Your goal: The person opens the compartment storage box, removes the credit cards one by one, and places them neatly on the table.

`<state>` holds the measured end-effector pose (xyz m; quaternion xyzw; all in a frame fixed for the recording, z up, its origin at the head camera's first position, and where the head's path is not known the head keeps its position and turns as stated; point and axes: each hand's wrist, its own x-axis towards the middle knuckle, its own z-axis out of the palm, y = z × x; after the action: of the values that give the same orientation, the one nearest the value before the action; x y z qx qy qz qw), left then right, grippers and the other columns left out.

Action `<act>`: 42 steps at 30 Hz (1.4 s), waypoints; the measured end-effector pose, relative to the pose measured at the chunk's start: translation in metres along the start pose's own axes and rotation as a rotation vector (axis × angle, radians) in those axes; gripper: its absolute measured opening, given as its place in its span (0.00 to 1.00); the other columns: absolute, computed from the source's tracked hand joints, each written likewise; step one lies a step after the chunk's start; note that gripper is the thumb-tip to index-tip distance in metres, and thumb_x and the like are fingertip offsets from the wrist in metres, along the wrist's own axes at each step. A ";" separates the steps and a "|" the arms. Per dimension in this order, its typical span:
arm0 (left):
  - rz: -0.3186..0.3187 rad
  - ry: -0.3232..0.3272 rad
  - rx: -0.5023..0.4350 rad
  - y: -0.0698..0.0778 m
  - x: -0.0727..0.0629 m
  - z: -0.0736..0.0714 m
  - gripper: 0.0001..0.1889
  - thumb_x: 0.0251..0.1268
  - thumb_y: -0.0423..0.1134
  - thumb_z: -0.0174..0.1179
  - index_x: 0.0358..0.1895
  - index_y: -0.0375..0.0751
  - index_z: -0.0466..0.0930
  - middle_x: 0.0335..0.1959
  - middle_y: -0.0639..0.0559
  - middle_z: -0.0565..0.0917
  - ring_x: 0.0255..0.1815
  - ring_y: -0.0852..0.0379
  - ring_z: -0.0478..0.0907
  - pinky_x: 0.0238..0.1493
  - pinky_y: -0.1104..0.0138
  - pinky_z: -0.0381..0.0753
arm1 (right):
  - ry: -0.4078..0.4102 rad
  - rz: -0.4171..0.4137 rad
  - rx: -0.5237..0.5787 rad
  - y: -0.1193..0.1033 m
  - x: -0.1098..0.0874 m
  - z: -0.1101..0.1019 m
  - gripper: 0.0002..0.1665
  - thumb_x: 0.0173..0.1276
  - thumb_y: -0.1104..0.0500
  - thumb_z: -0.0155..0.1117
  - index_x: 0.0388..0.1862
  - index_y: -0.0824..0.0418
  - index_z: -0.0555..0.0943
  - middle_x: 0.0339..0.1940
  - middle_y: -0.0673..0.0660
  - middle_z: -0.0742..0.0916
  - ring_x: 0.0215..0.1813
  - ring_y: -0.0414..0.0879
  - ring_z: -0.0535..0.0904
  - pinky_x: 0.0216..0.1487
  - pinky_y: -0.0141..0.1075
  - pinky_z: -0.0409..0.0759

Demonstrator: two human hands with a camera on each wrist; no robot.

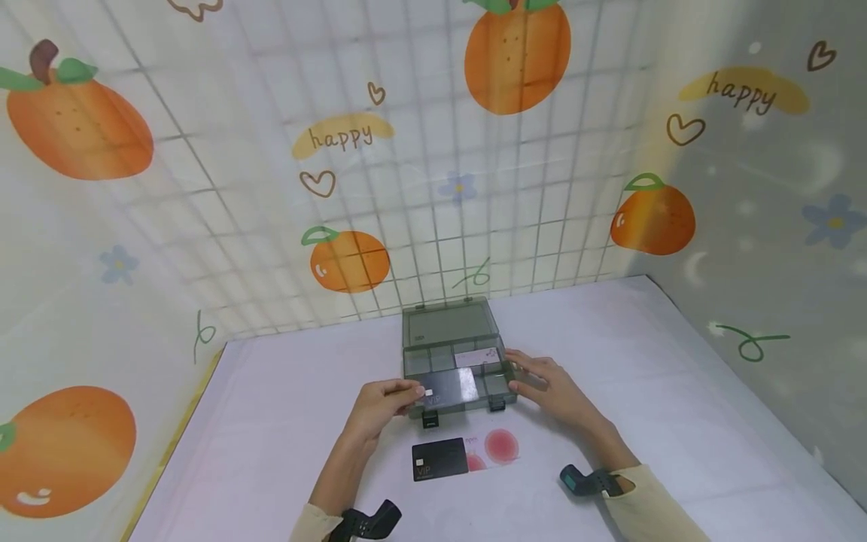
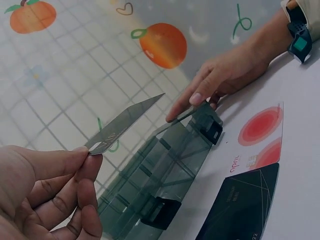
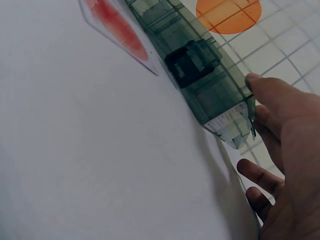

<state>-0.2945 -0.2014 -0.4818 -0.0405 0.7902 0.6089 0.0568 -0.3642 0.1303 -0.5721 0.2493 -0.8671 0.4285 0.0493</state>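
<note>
My left hand [image 1: 386, 403] pinches a dark VIP card [image 1: 448, 388] by its left end, between thumb and fingers. In the left wrist view the card [image 2: 127, 120] is tilted above a translucent green compartment box [image 2: 165, 172]. The box stands with its lid [image 1: 450, 325] raised, hinged at the far side. A pale card [image 1: 476, 357] lies in the back row of compartments. At the box's right side rests my right hand [image 1: 552, 388], fingers extended along the edge. Its thumb touches the rim in the right wrist view, while the lower fingers hang free of the box.
In front of the box lie a black VIP card [image 1: 439, 461] and a white card with red circles [image 1: 500, 447], overlapping or touching. Two black latches [image 1: 430, 418] hang from the box's front. Printed curtains with oranges surround the white table [image 1: 284, 452].
</note>
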 end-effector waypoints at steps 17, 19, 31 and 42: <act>-0.026 0.007 -0.053 -0.012 -0.019 -0.016 0.18 0.61 0.45 0.72 0.45 0.32 0.87 0.35 0.49 0.87 0.39 0.49 0.81 0.42 0.63 0.80 | -0.006 0.012 0.012 -0.001 0.001 -0.001 0.36 0.70 0.42 0.65 0.75 0.44 0.70 0.75 0.45 0.71 0.67 0.56 0.69 0.63 0.64 0.67; -0.033 0.010 -0.061 -0.013 -0.022 -0.017 0.18 0.61 0.45 0.72 0.45 0.33 0.87 0.36 0.49 0.87 0.40 0.49 0.81 0.43 0.63 0.80 | -0.007 0.013 0.010 -0.001 0.001 0.000 0.36 0.71 0.41 0.65 0.75 0.44 0.70 0.75 0.45 0.71 0.67 0.56 0.69 0.63 0.64 0.67; -0.053 -0.002 -0.094 -0.015 -0.037 -0.019 0.19 0.62 0.45 0.71 0.47 0.32 0.86 0.36 0.50 0.87 0.37 0.53 0.80 0.43 0.64 0.79 | -0.006 0.004 0.010 0.001 0.001 0.001 0.36 0.71 0.40 0.64 0.76 0.45 0.69 0.75 0.45 0.71 0.67 0.55 0.69 0.63 0.65 0.66; -0.069 -0.003 -0.094 -0.021 -0.047 -0.021 0.18 0.62 0.44 0.71 0.46 0.32 0.87 0.36 0.51 0.87 0.37 0.54 0.80 0.43 0.63 0.80 | -0.005 0.015 0.017 -0.002 0.000 0.000 0.36 0.71 0.40 0.64 0.75 0.44 0.70 0.75 0.46 0.71 0.68 0.56 0.68 0.63 0.66 0.66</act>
<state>-0.2462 -0.2272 -0.4906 -0.0693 0.7589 0.6429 0.0769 -0.3639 0.1295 -0.5708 0.2442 -0.8653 0.4357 0.0417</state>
